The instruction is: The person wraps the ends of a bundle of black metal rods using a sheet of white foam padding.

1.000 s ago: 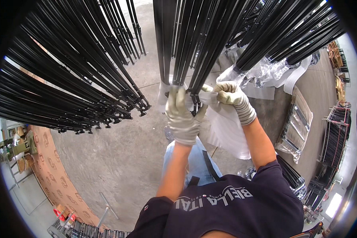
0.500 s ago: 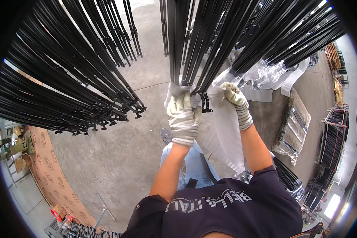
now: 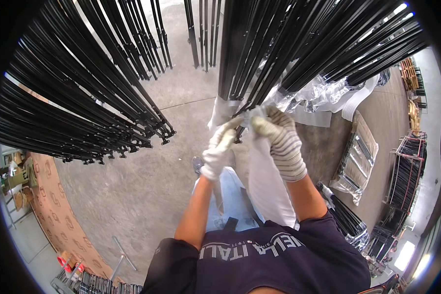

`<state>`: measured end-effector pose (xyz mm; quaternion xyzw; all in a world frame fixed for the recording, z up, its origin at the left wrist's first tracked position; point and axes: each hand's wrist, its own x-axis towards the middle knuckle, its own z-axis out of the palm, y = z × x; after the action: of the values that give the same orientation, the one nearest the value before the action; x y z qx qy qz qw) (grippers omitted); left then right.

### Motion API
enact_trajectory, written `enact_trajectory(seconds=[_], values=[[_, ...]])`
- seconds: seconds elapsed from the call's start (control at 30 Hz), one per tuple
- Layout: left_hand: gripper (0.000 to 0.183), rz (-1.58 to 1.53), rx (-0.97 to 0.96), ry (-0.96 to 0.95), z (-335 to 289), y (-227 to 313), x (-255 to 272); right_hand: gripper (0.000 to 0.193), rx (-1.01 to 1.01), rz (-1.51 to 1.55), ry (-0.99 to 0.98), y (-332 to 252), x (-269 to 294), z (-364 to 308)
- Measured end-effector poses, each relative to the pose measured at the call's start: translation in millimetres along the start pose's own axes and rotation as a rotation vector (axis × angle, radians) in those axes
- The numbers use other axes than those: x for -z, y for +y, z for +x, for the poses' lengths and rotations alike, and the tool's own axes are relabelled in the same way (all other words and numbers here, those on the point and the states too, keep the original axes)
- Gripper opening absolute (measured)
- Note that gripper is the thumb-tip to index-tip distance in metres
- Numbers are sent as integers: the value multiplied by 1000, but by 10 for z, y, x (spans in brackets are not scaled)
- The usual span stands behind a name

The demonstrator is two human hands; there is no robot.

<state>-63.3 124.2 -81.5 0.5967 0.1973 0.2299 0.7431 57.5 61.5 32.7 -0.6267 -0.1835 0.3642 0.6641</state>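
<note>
Long black metal bars (image 3: 264, 63) hang in a dense row before me. White wrapping sheet covers the lower end of one bundle, and that wrapped end (image 3: 221, 111) hangs just beyond my left hand. My right hand (image 3: 283, 142), in a striped whitish work glove, is closed on the top of a white foam-like sheet (image 3: 272, 188), which trails down past my legs. My left hand (image 3: 218, 152), gloved too, reaches its fingertips to the upper edge of that sheet, pinching it beside the bar ends; they are slightly blurred. Both hands partly cover the bar ends between them.
Further black bars (image 3: 98, 93) hang at the left. Clear plastic wrap (image 3: 308, 95) covers bar ends at the right. A wrapped flat package (image 3: 357, 159) lies on the concrete floor (image 3: 112, 196). Printed brown cardboard (image 3: 59, 206) runs along the left; a rack of black bars (image 3: 407, 169) stands far right.
My left hand has come off the wrapped bundle and moved to the sheet by my right hand. My right hand has shifted left and nearer, bringing the sheet's top across the bar ends.
</note>
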Motion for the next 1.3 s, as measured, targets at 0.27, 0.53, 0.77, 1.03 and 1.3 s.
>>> enact_trajectory(seconds=[0.27, 0.53, 0.77, 1.03, 1.3], values=[[32, 88, 118, -7, -102, 778, 311, 38, -172, -69, -160, -346, -184, 173], [51, -70, 318, -345, 13, 1090, 639, 73, -61, 293, -766, 444, -349, 1061], [37, -34, 336, -183, -152, 1239, 941, 77, -178, -13, -1222, 583, -470, 1558], [21, 161, 35, 265, 125, 1449, 1172, 87, 63, 469, -1283, 550, -781, 1327], [17, 1352, -24, 245, 393, 1338, 1291, 71, 104, 134, -1027, 515, -641, 1111]])
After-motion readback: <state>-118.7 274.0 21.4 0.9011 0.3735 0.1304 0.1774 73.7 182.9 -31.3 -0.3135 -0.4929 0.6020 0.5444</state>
